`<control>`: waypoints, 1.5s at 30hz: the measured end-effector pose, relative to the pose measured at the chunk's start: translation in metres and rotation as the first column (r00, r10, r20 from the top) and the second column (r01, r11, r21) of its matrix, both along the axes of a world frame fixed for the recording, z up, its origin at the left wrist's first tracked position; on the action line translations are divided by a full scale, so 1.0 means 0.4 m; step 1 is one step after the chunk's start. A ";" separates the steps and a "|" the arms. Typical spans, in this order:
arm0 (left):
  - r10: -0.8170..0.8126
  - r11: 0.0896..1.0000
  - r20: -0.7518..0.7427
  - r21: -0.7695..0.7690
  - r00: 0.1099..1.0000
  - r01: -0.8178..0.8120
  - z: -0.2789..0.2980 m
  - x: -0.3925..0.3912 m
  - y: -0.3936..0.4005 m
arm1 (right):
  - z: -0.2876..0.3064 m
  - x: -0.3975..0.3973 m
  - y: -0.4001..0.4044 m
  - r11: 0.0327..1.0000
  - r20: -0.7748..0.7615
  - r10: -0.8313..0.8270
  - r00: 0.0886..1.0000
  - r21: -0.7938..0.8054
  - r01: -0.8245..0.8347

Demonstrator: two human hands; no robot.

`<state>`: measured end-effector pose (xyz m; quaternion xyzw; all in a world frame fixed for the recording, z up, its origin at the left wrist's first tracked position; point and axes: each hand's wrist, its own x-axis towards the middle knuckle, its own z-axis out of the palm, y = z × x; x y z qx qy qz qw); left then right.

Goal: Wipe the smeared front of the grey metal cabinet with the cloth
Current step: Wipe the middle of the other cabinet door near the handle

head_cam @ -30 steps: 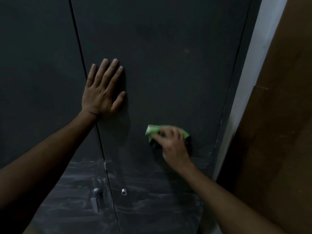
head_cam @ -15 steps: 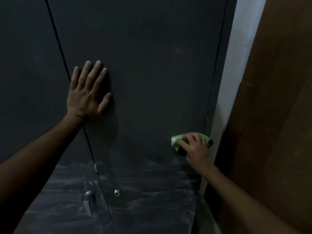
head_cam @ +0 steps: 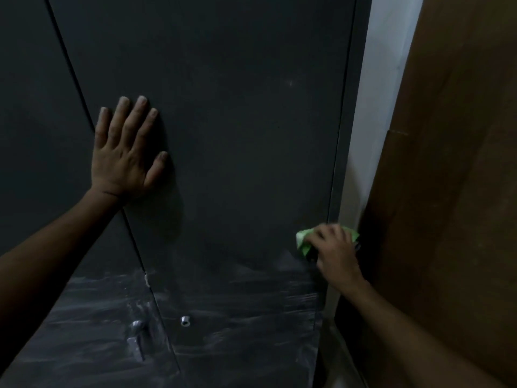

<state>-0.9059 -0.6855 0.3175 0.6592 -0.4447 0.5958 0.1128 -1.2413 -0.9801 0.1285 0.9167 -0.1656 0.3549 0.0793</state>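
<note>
The dark grey metal cabinet (head_cam: 237,135) fills the view with two doors. White smears (head_cam: 237,312) streak the lower part of both doors; the upper part looks plain. My left hand (head_cam: 126,152) lies flat with spread fingers on the right door, beside the seam between the doors. My right hand (head_cam: 334,252) presses a green cloth (head_cam: 303,242) against the right door's right edge, just above the smeared band, and its fingers curl over the cloth. Most of the cloth is hidden under the hand.
A metal handle (head_cam: 135,338) sits on the left door low down, and a small round lock (head_cam: 185,321) on the right door. A white wall strip (head_cam: 383,93) runs beside the cabinet. A brown wooden panel (head_cam: 453,177) stands close on the right.
My right hand has slid the green cloth rightward across the right door, from its middle to its right edge. My left hand has stayed flat on the door.
</note>
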 end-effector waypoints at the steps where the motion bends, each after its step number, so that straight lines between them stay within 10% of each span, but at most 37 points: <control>1: -0.004 1.000 -0.004 -0.011 1.000 0.003 -0.005 -0.006 -0.003 | 0.026 0.007 -0.016 0.996 0.103 -0.050 0.993 0.074 0.042; 5: -0.075 0.988 -0.110 -0.142 0.991 0.059 -0.103 -0.078 -0.045 | 0.103 0.106 0.029 0.992 0.449 -0.063 0.891 0.129 0.006; 10: -0.116 0.991 -0.129 -0.077 0.985 0.107 -0.338 -0.149 -0.054 | -0.144 0.097 0.050 0.982 0.282 0.125 0.951 -0.170 -0.079; 20: -0.148 0.980 -0.085 -0.150 0.985 0.134 -0.561 -0.081 -0.080 | -0.256 0.167 0.065 0.977 0.730 0.103 0.676 0.052 -0.205; 28: -0.114 0.981 -0.041 -0.159 0.993 0.107 -0.565 -0.060 -0.089 | -0.230 0.257 0.062 0.996 0.806 -0.092 0.585 0.076 0.052; 35: -0.093 0.981 -0.141 -0.182 0.986 0.066 -0.589 -0.080 -0.096 | -0.384 0.298 0.081 0.962 0.680 0.131 0.722 -0.264 0.073; 41: -0.089 0.982 -0.153 -0.176 0.984 0.061 -0.583 -0.082 -0.095 | -0.240 0.283 0.056 0.992 0.792 -0.085 0.604 0.008 0.129; 45: -0.094 0.981 -0.142 -0.180 0.985 0.067 -0.584 -0.075 -0.095 | -0.360 0.321 0.082 0.966 0.714 0.069 0.697 -0.222 0.131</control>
